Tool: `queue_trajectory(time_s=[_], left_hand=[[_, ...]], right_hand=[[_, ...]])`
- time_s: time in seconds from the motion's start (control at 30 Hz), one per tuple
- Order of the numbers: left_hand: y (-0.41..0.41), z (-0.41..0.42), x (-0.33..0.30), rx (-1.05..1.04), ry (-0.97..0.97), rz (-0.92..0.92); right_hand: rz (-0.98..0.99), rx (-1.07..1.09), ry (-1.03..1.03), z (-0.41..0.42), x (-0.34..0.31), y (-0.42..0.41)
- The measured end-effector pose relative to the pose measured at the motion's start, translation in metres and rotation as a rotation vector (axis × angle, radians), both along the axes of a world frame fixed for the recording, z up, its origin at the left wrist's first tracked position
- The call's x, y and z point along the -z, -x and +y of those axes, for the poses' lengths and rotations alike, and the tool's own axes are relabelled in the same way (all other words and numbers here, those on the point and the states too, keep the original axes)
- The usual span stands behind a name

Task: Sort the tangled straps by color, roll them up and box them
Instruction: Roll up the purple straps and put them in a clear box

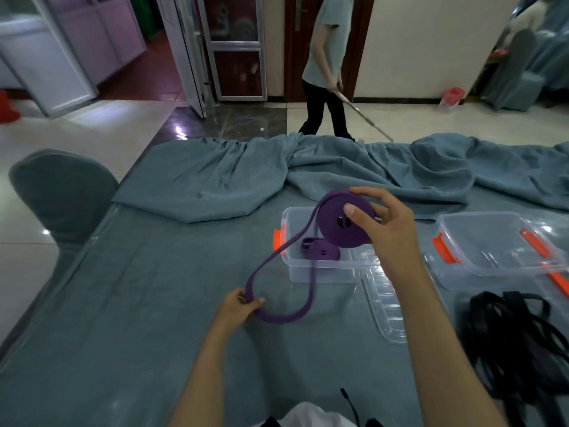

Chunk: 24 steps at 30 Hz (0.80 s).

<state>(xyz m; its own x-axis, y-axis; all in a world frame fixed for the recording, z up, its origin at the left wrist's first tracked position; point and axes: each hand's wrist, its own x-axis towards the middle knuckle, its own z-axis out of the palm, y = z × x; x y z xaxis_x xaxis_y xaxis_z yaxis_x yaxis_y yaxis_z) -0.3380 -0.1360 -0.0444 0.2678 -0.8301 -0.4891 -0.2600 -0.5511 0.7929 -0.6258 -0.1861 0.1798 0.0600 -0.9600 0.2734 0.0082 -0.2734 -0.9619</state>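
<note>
Two hands hold one purple strap (278,257). The right hand (381,221) has a tight grip on the rolled-up part, held above the clear box (320,269). The left hand (241,305) pinches the loose loop near the table (123,303). A small purple roll (323,251) sits in the box. Black straps (517,331) lie tangled at the right.

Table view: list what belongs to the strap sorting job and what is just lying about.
Part of the job:
- purple roll, gripped by the right hand
- its loose tail, pinched by the left hand
- finished purple roll in the open box
- black straps
- second box
- loose lid

Just about:
- bunched cloth
- chair
- person with a pole
</note>
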Motion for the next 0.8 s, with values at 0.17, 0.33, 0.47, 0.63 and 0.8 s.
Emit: queue_trajectory(time_s=[0.17, 0.33, 0.47, 0.63, 0.8], left_hand=[[-0.012, -0.011, -0.035, 0.403, -0.134, -0.029], [-0.018, -0.04, -0.107, 0.389, 0.19, -0.163], [0.006, -0.037, -0.179, 0.3, 0.539, 0.038], [0.034, -0.02, -0.221, 0.462, 0.641, 0.209], [0.041, -0.02, -0.222, 0.452, 0.673, 0.215]], right_hand=[[0.032, -0.1, 0.004, 0.003, -0.001, -0.002], [0.116, -0.206, 0.001, 0.005, -0.001, -0.007], [0.143, -0.271, 0.0, 0.008, -0.001, -0.014], [0.152, -0.329, -0.02, 0.01, -0.003, -0.016], [0.168, -0.335, -0.023, 0.009, -0.002, -0.014]])
